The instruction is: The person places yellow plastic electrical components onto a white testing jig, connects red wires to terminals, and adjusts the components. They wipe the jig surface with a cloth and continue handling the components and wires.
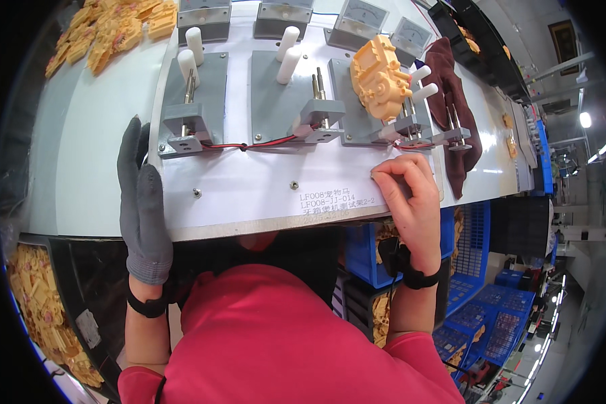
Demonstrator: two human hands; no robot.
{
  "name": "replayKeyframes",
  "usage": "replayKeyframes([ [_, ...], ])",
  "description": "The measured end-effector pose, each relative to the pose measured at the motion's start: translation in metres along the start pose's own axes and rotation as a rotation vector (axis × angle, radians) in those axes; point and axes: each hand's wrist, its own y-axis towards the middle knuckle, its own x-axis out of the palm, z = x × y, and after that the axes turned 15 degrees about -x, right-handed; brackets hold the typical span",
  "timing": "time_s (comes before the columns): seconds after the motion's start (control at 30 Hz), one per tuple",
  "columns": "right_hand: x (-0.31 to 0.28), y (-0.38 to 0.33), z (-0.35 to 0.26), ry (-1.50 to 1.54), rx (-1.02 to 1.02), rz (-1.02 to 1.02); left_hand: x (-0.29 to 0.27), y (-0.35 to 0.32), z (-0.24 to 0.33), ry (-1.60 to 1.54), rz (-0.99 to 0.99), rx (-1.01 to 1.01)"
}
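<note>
My left hand (pixel 143 202), in a grey glove, lies flat with fingers straight along the left edge of a white board (pixel 262 192) and holds nothing. My right hand (pixel 411 198), bare, rests curled on the board's right front corner, fingertips pinched together; I see nothing between them. Three grey fixtures with white handles stand on the board. The right fixture (pixel 370 108) carries a yellow plastic moulded part (pixel 380 75). The left fixture (pixel 195 108) and middle fixture (pixel 289 101) hold no part. A red and black wire (pixel 262 144) runs along their fronts.
Several yellow moulded parts (pixel 111 30) lie at the far left of the bench. Grey meter boxes (pixel 362 20) line the back. A dark brown cloth (pixel 454 101) lies right of the board. A bin of yellow parts (pixel 44 316) sits lower left, blue crates (pixel 475 296) lower right.
</note>
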Motion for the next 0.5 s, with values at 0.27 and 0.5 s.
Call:
replayKeyframes([
  [0.27, 0.0, -0.007, 0.012, 0.307, 0.065, 0.314, -0.002, 0.002, -0.004, -0.028, -0.016, 0.021],
  [0.5, 0.008, 0.006, 0.008, 0.362, -0.026, 0.4, -0.003, 0.002, -0.005, -0.038, -0.016, 0.026],
])
